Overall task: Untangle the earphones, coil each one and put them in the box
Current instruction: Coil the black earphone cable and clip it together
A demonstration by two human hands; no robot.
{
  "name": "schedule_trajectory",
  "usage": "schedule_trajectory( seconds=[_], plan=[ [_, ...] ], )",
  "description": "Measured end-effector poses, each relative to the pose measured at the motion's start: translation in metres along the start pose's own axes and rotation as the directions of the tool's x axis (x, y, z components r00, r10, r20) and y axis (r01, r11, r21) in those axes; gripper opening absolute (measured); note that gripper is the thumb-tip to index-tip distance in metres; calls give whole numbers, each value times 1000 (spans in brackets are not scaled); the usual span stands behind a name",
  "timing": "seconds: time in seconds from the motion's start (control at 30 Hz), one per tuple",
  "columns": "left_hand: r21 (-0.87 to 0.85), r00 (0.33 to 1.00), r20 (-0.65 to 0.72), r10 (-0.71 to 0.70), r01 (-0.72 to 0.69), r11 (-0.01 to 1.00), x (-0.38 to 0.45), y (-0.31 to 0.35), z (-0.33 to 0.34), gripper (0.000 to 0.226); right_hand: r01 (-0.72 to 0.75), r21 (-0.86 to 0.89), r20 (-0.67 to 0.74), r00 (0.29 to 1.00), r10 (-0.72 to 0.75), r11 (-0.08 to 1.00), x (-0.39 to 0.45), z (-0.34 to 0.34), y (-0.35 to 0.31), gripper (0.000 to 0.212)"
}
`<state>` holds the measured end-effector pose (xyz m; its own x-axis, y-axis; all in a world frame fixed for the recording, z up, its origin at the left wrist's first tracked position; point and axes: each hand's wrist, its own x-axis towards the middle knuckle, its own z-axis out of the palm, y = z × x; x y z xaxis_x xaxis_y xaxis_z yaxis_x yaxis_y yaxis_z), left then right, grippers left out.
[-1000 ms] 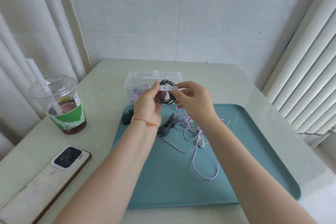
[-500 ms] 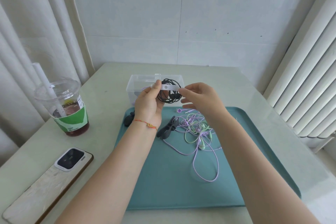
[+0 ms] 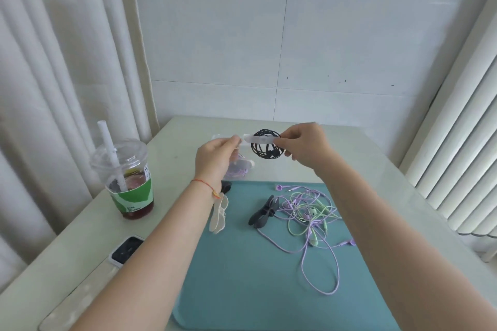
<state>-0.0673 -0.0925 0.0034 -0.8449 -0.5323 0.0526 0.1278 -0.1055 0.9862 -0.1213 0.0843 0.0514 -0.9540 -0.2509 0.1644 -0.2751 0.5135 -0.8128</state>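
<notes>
The coiled black earphone cable hangs in the air above the far edge of the teal plastic tray, bound by a translucent white strap across its top. The right hand pinches the right end of this strap and so carries the coil. The left hand is just beside the strap's left end with thumb and finger closed together, but I cannot tell if its grip is on the strap or on nothing.

The clear plastic box stands on the counter just behind the tray, mostly hidden by the left hand; a purple coil seems to lie inside.

The coil looks very light and soft, and I judge that it will spring open if the strap slips, so it is better held at the strap or around the whole bundle. The tangled purple and green earphones on the tray are thin and limp; they should be pulled gently near the plugs and buds.

The plastic drink cup with green label, left of the tray, carries small writing that is too blurred to read.
</notes>
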Motion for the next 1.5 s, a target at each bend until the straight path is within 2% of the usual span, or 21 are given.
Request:
schedule_trajectory(
  seconds=[0.1, 0.17, 0.23, 0.37, 0.47, 0.6, 0.7, 0.83, 0.9, 1.03, 1.1, 1.2, 1.3, 1.33, 1.4, 1.5],
  plan=[
    [251, 980, -145, 136, -96, 963, 19, -1, -20, 11, -4, 18, -77, 997, 5, 1000, 20, 8, -3, 19],
    [358, 979, -139, 147, -89, 930, 32, -8, -30, 9, -4, -8, -77, 997, 3, 1000, 35, 19, -4, 20],
    [425, 991, -96, 88, -40, 904, 44, -17, -37, 20, -12, -63, -42, 999, 10, 998, 51, 39, -4, 23],
    [423, 998, -56, 34, -7, 906, 58, -31, -42, 30, -49, -168, 131, 989, 72, 984, 77, 72, -4, 14],
    [383, 998, -55, 35, -12, 924, 60, -37, -43, 29, -39, -273, 297, 947, 122, 961, 92, 90, -2, 13],
    [390, 996, -51, 69, -44, 920, 62, -43, -44, 27, -5, -411, 377, 909, 175, 912, 93, 104, -2, 15],
    [482, 991, -35, 129, -96, 871, 62, -44, -43, 27, 4, -392, 338, 931, 140, 920, 93, 105, -2, 12],
    [639, 970, 4, 242, -188, 746, 60, -43, -42, 27, 40, -272, 319, 946, 51, 961, 89, 98, -1, 13],
    [694, 972, 70, 226, -210, 688, 56, -41, -42, 28, 50, -216, 330, 944, 25, 975, 85, 98, -3, 16],
    [769, 969, 179, 174, -247, 590, 43, -39, -43, 37, 132, -333, 382, 924, 6, 934, 77, 101, -10, 23],
    [780, 965, 177, 192, -257, 571, 37, -36, -45, 37, 125, -330, 313, 949, -16, 936, 74, 92, -14, 24],
    [786, 936, 173, 306, -319, 530, 24, -30, -36, 38, 140, -335, 178, 980, -83, 932, 61, 65, -13, 28],
    [714, 894, 157, 420, -396, 577, 4, -26, -11, 26, 135, -260, 102, 989, -112, 956, 36, 34, -1, 26],
    [685, 895, 174, 411, -409, 603, -2, -24, -4, 21, 126, -246, 121, 988, -99, 961, 28, 27, 4, 24],
    [675, 914, 268, 305, -403, 618, -16, -25, 9, 18, 107, -281, 234, 971, -40, 954, 10, 14, 20, 15],
    [756, 909, 414, 37, -367, 543, -35, -39, 26, 13, 108, -372, 351, 936, 32, 922, -14, 5, 48, 11]
  ],
)
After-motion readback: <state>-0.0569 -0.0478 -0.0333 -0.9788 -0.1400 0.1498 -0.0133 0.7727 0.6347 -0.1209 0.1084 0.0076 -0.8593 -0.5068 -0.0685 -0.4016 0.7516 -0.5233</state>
